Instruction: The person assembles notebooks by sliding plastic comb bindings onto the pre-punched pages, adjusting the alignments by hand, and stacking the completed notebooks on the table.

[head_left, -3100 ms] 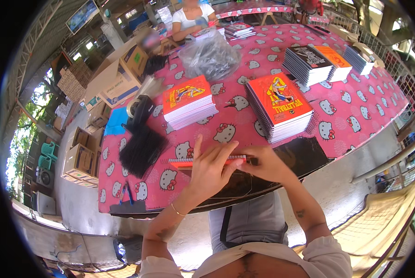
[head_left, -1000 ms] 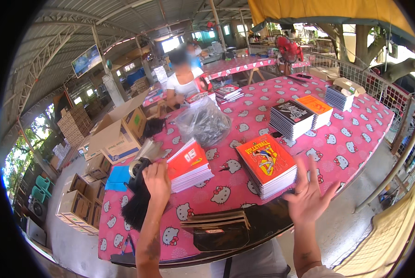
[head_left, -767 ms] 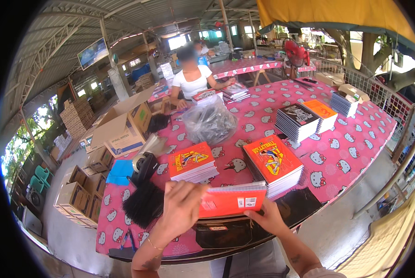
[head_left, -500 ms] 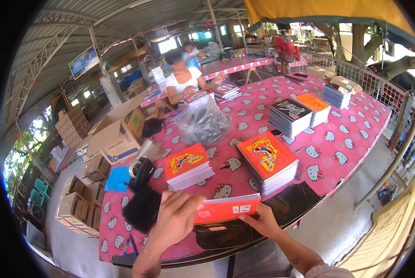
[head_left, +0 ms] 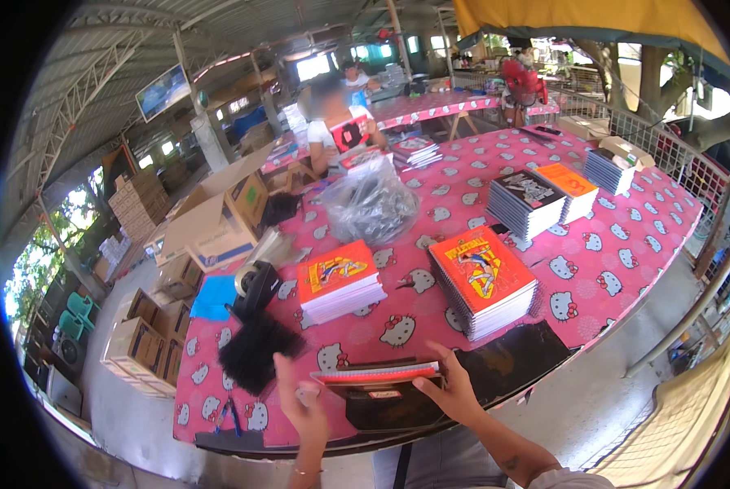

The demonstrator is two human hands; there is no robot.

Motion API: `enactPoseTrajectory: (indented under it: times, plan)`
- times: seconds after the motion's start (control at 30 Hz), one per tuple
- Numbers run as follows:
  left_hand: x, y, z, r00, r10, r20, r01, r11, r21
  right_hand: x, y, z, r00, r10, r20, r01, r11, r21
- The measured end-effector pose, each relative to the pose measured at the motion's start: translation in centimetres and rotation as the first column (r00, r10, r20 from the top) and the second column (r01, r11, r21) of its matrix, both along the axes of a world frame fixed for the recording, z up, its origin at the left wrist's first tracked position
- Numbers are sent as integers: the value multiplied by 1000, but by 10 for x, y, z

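A thin notebook (head_left: 373, 376) with a red-orange cover stands nearly edge-on above the black mat (head_left: 536, 350) at the table's near edge. My right hand (head_left: 456, 393) grips its right end between thumb and fingers. My left hand (head_left: 302, 411) is off the notebook's left end, open with fingers raised and slightly blurred. Beyond, on the left, sits a stack of orange-covered notebooks (head_left: 339, 275) with white page edges. To the right stands a taller stack of spiral-bound orange notebooks (head_left: 480, 273).
Left of the stacks lie a black bristly bundle (head_left: 259, 352), a black tape dispenser (head_left: 259, 287) and blue sheets (head_left: 212, 298). A clear plastic bag (head_left: 373, 208) sits mid-table. Dark-covered notebooks (head_left: 528, 200) stand farther right. Across the table a person (head_left: 348, 130) holds a notebook.
My left hand has let go of the notebook and moved down and left. The notebook has tipped from showing its cover to nearly edge-on. The person opposite has lifted a notebook.
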State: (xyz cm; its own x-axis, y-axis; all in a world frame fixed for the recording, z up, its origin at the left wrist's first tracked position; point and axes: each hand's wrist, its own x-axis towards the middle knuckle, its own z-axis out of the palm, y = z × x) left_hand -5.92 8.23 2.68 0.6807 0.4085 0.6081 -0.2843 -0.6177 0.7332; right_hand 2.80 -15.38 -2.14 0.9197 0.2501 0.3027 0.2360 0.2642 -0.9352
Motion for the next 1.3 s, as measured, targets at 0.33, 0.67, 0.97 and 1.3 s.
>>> enactPoseTrajectory:
  times: [0.33, 0.67, 0.97, 1.3]
  plan:
    - [72, 125, -65, 905, 405, -129, -233, 726, 647, 29, -47, -21, 996, -77, 42, 81, 989, -124]
    - [59, 146, -74, 841, 540, -45, -233, 435, 870, 13, -11, 39, 778, -334, 532, 451, 886, -103]
    - [17, 14, 9, 988, 133, -81, -107, 957, 269, 30, 65, 61, 641, 269, 719, 411, 671, -617]
    - [15, 3, 1, 1000, -14, 27, 7, 965, 262, 28, 70, 73, 645, 237, 726, 372, 733, -569]
